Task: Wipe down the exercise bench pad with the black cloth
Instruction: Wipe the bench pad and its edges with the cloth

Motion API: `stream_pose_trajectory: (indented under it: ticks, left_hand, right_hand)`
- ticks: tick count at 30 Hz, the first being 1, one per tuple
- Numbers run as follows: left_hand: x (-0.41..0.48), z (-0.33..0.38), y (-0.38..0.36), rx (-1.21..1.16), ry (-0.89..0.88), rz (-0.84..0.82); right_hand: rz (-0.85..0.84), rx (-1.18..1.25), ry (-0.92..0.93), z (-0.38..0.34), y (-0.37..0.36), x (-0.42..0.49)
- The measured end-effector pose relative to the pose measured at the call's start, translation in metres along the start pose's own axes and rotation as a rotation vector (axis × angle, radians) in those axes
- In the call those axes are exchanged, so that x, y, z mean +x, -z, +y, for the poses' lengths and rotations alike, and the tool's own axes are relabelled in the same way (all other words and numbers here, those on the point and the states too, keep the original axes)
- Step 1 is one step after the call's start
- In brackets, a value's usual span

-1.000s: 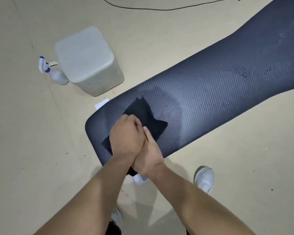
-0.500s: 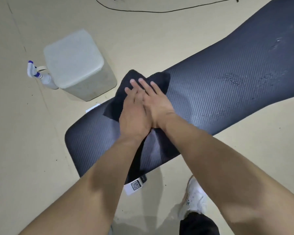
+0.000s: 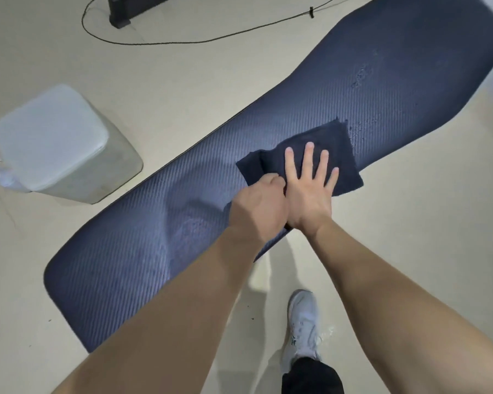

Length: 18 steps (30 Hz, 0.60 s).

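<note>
I judge the wipe about half done: the bench pad (image 3: pixel 268 166) runs from 7 o'clock up to 1 o'clock, and the cloth (image 3: pixel 302 157) lies near its middle. The narrow end behind my hands looks smeared and damp. Droplets just past the cloth, toward 1 o'clock, and the wide far end seem unwiped. My right hand (image 3: pixel 310 191) lies flat, fingers (image 3: pixel 308 160) spread, pressing the cloth onto the pad. My left hand (image 3: pixel 258 209) is curled, pinching the cloth's near edge beside the right thumb.
</note>
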<state>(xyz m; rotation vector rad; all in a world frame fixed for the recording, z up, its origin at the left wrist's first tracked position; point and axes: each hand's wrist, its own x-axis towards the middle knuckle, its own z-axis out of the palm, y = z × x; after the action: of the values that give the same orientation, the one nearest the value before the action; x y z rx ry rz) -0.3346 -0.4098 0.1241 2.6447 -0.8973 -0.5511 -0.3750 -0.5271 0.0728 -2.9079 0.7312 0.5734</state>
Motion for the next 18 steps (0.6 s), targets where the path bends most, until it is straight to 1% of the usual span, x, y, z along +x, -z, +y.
stream_pose_trajectory:
  ticks: [2, 3, 5, 6, 8, 10, 12, 13, 15, 18]
  left_hand:
    - [-0.024, -0.02, 0.0, 0.016, -0.035, 0.073]
    - [-0.035, -0.032, -0.001, 0.022, -0.017, 0.064]
    - [-0.056, -0.055, 0.009, 0.038, 0.142, -0.065]
    - [-0.065, -0.068, 0.013, 0.055, 0.213, -0.093]
    - [-0.075, -0.088, 0.017, 0.143, 0.285, -0.088]
    - [-0.078, -0.096, 0.022, 0.238, 0.305, -0.059]
    - [-0.074, -0.096, 0.022, 0.259, 0.324, -0.013]
    - [-0.069, -0.091, 0.02, 0.243, 0.334, 0.016]
    - [-0.058, -0.077, 0.013, 0.173, 0.356, 0.042]
    - [-0.033, -0.046, -0.006, 0.067, 0.312, 0.103]
  right_hand:
    - [0.006, 0.049, 0.033, -0.026, -0.011, -0.034]
    - [0.02, 0.078, 0.064, -0.039, -0.017, -0.049]
    - [0.018, 0.155, 0.137, -0.065, -0.026, -0.076]
    - [0.01, 0.177, 0.194, -0.078, -0.03, -0.088]
    - [-0.011, 0.157, 0.345, -0.094, -0.036, -0.102]
    - [-0.018, 0.126, 0.503, -0.098, -0.035, -0.103]
    - [0.001, 0.072, 0.632, -0.087, -0.031, -0.089]
    - [0.016, 0.041, 0.661, -0.076, -0.027, -0.078]
    - [0.036, 0.006, 0.613, -0.056, -0.017, -0.052]
    - [0.026, -0.012, 0.485, -0.034, -0.002, -0.011]
